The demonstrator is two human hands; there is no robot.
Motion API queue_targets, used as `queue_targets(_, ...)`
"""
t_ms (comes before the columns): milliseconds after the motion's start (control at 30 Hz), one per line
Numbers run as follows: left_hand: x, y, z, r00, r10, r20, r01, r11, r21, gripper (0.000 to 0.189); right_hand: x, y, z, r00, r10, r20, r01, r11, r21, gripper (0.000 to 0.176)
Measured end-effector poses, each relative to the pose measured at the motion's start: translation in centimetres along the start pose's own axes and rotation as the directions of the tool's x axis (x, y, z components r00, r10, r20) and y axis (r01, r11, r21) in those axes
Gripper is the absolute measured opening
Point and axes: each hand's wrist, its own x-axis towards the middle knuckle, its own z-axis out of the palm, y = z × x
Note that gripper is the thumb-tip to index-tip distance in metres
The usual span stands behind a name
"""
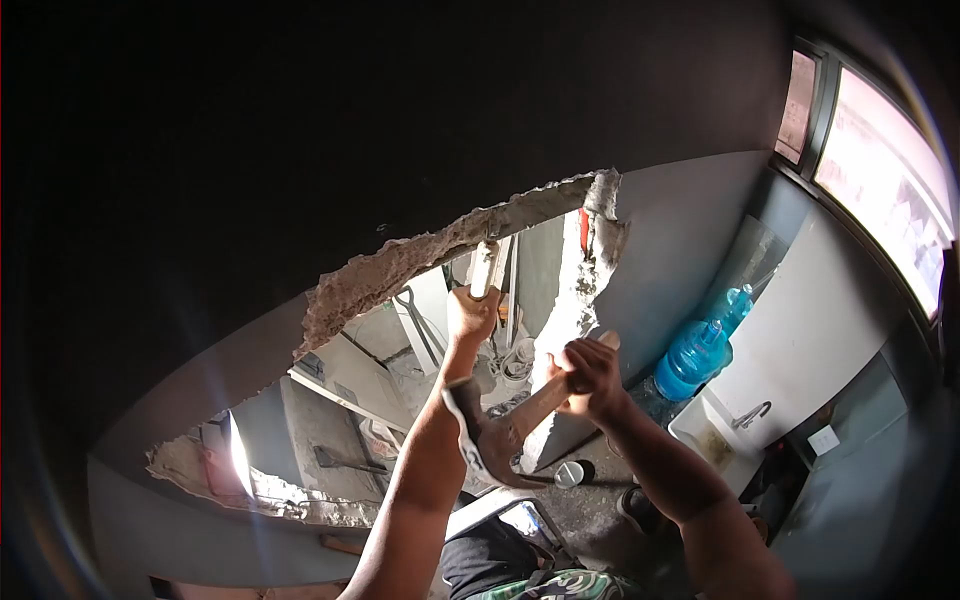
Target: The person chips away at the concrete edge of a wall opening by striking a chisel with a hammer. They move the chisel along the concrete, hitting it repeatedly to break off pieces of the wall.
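My left hand (472,312) is raised and wrapped round a pale chisel (484,268). The chisel's upper end meets the rough upper edge (470,228) of a large hole broken through the wall. To the right and lower, my right hand (588,375) grips the wooden handle of a claw hammer (535,412). The hammer's metal head hangs down and to the left, in front of my left forearm and apart from the chisel. Behind my right hand runs the jagged side edge (572,300) of the hole, with a red piece (584,230) set in it.
Through the hole show a shovel (340,460), boards (350,375) and rubble. Two blue water jugs (692,360) stand at the right by a sink (715,425) with a tap. A round tin (570,474) is on the floor. A bright window (880,170) is at upper right.
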Motion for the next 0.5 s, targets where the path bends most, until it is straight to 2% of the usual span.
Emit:
queue_targets(33,0.1,-0.2,0.1,0.999,-0.040,-0.018,0.040,0.999,0.005,0.032,0.7,0.4,-0.4,1.000,-0.012,-0.003,0.012,1.000,0.026,0.026)
queue_targets(67,0.0,-0.9,0.5,0.997,-0.053,-0.051,0.053,0.999,-0.008,0.024,0.4,1.6,-0.3,0.998,0.054,0.029,-0.054,0.998,0.029,0.025)
queue_targets(100,-0.5,-2.0,0.8,0.994,-0.070,-0.079,0.069,0.997,-0.020,0.027,-2.2,4.0,2.2,0.981,0.189,-0.038,-0.190,0.981,-0.044,0.036)
queue_targets(133,-1.6,5.8,-1.7,0.993,-0.030,0.115,0.041,0.995,-0.093,0.033,-1.7,4.0,2.1,0.948,0.306,0.083,-0.289,0.942,-0.170,0.035)
queue_targets(167,-0.6,4.8,-1.2,0.993,-0.061,0.097,0.047,0.989,0.137,0.023,-0.9,4.0,1.9,0.886,0.426,0.183,-0.361,0.881,-0.304,0.034)
queue_targets(200,-0.9,4.6,-0.8,0.991,-0.132,0.022,0.127,0.981,0.148,0.020,-1.3,3.1,1.4,0.920,0.350,0.177,-0.297,0.916,-0.269,0.030)
queue_targets(233,-0.6,4.6,-0.2,0.979,-0.194,-0.065,0.202,0.969,0.142,0.026,-1.5,2.2,1.0,0.972,0.214,0.098,-0.204,0.974,-0.101,0.031)
queue_targets(267,-0.6,4.3,-0.4,0.984,-0.177,-0.026,0.177,0.984,-0.006,0.027,-0.9,1.4,0.4,0.984,0.150,0.096,-0.146,0.988,-0.046,0.032)
queue_targets(300,-0.6,4.0,-0.1,0.988,-0.146,-0.057,0.147,0.989,0.018,0.029,-0.7,0.9,0.2,0.992,0.092,0.087,-0.093,0.996,0.009,0.033)
queue_targets(367,-0.3,3.8,-0.8,0.977,-0.209,0.036,0.203,0.971,0.124,0.022,-0.8,2.0,0.8,0.992,0.059,0.116,-0.062,0.998,0.023,0.031)
queue_targets(433,0.0,1.7,-0.1,0.942,-0.334,0.007,0.325,0.909,-0.260,0.021,-0.9,4.7,2.5,0.875,0.424,0.232,-0.362,0.894,-0.265,0.025)
queue_targets(467,0.4,1.1,-0.2,0.948,-0.294,0.122,0.317,0.842,-0.437,0.023,-0.5,5.4,2.7,0.846,0.492,0.206,-0.431,0.859,-0.277,0.022)
queue_targets(500,0.9,1.3,-0.5,0.946,-0.227,0.230,0.321,0.741,-0.590,0.026,-0.5,4.6,2.5,0.848,0.492,0.198,-0.433,0.858,-0.275,0.022)
